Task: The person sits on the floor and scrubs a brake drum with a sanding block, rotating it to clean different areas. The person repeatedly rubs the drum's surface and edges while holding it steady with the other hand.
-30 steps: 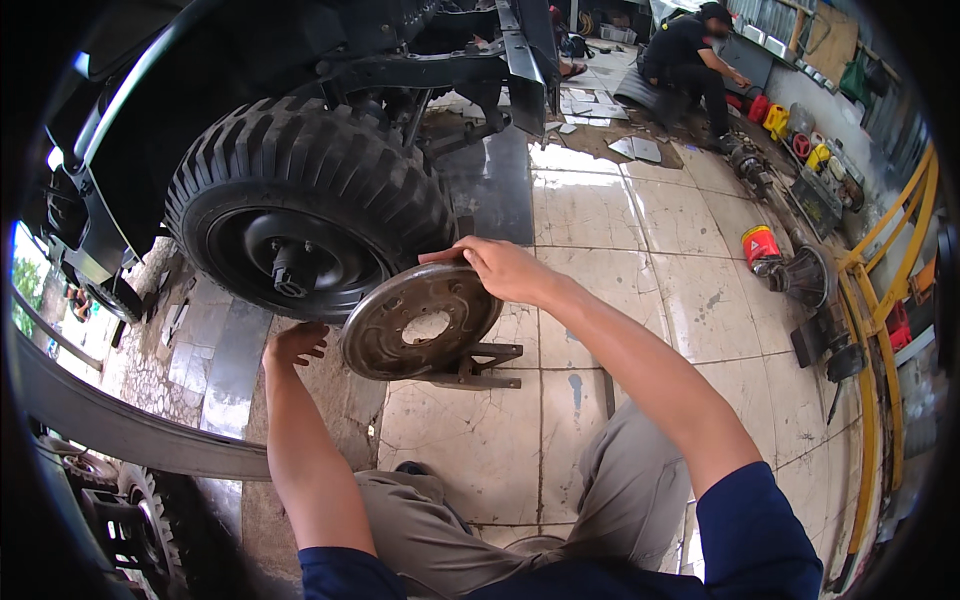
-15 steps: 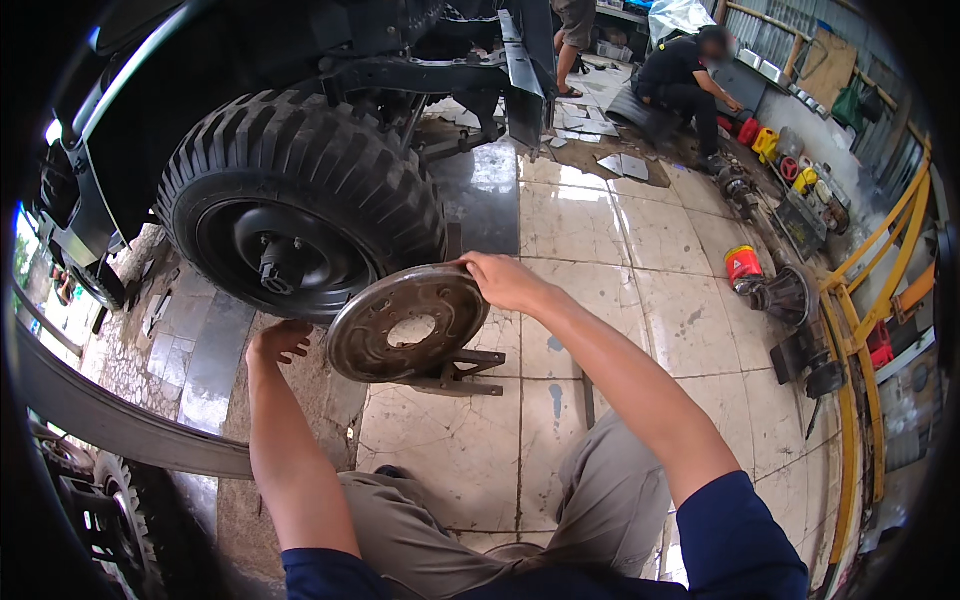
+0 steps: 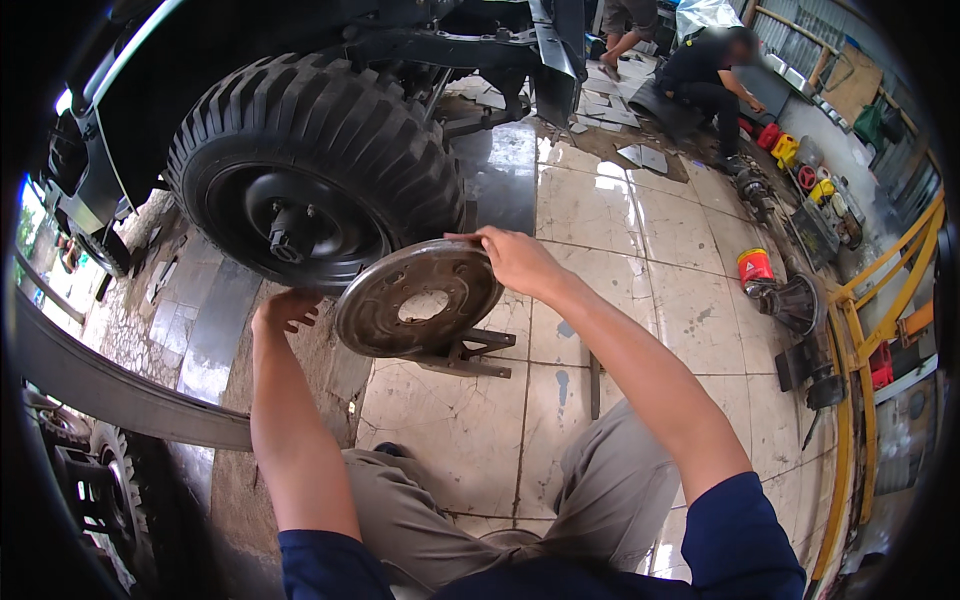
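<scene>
A round brown metal brake backing plate (image 3: 380,318), with a central hole and a ring of smaller holes, stands tilted in front of me. My right hand (image 3: 520,262) is closed on its upper right rim, thumb and fingers on the edge. To the plate's left, my left hand (image 3: 288,310) is held just below the tyre, fingers bent but apart, with nothing seen in it. Whether it touches the tyre I cannot tell. Behind the plate is a large black wheel with a chunky tyre (image 3: 400,150). A forked metal bracket (image 3: 470,358) shows beneath the plate.
Tiled floor (image 3: 600,290) stretches to the right. Along that side are a red tin (image 3: 755,265), an axle part (image 3: 795,305) and a yellow metal frame (image 3: 850,400). A crouching person (image 3: 700,80) works at the back. A curved grey metal piece (image 3: 130,385) lies left.
The view has shifted slightly, so the scene sits a little higher and further right. My right hand keeps its hold on the backing plate; my left stays below the tyre.
</scene>
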The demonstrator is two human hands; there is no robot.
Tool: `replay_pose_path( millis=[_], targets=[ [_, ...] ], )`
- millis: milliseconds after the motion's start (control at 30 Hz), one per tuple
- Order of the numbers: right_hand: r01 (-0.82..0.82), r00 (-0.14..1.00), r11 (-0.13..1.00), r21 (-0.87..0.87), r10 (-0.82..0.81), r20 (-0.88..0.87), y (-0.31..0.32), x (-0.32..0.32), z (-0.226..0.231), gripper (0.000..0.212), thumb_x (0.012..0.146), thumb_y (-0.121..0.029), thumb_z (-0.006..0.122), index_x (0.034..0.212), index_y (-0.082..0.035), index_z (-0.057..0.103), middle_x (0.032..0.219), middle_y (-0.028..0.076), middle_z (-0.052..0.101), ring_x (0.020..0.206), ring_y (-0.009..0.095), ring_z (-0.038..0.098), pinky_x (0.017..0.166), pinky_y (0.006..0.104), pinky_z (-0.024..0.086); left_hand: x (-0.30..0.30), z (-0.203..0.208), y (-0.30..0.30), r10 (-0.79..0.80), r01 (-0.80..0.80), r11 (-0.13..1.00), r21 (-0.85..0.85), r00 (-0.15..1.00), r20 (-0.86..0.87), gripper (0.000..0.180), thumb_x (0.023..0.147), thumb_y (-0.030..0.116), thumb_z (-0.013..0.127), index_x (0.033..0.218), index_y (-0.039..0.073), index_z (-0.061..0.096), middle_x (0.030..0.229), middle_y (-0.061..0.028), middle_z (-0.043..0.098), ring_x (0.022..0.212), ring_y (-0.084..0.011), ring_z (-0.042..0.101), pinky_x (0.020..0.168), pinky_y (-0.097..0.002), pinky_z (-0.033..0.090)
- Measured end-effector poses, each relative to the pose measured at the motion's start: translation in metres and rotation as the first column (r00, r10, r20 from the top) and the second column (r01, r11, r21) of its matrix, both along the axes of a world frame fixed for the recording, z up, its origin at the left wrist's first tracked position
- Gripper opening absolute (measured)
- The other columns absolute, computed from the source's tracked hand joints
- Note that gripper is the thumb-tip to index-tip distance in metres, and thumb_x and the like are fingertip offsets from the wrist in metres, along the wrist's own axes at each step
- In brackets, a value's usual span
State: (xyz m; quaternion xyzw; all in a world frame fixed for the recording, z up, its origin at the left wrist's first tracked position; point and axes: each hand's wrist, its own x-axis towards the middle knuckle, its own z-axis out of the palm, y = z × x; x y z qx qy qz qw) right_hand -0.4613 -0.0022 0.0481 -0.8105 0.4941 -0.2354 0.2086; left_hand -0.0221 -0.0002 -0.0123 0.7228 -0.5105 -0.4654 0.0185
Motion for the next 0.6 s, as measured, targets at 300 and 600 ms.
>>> replay_pose_path(
  millis=[300,600],
  targets=[
    [0.09,0.969,0.99,0.104,-0.064,-0.237,-0.006,-0.011,0.004,0.029,0.104,-0.02,0.04,0.118,-0.003,0.058,0.108,0.023,0.068,0.103,0.043,0.063,0.087,0.0512,0.049,-0.015,0.004,-0.003,-0.015,0.014,0.999,0.039,1.0,0.021,0.064,0.096,0.056,0.05,0.146,0.017,0.042,0.14,-0.0092,0.056,0.117,-0.0246,0.063,0.096,-0.048,0.049],
    [0.014,1.0,0.999,0.052,-0.012,-0.029,-0.009,-0.005,-0.003,0.029,0.105,-0.021,0.039,0.118,-0.003,0.058,0.111,0.024,0.067,0.105,0.044,0.062,0.089,0.0504,0.048,-0.01,0.001,-0.004,-0.047,0.044,0.998,0.045,0.997,0.063,0.068,0.097,0.058,0.047,0.149,0.016,0.038,0.143,-0.0105,0.054,0.123,-0.0257,0.06,0.099,-0.0485,0.048]
  ],
)
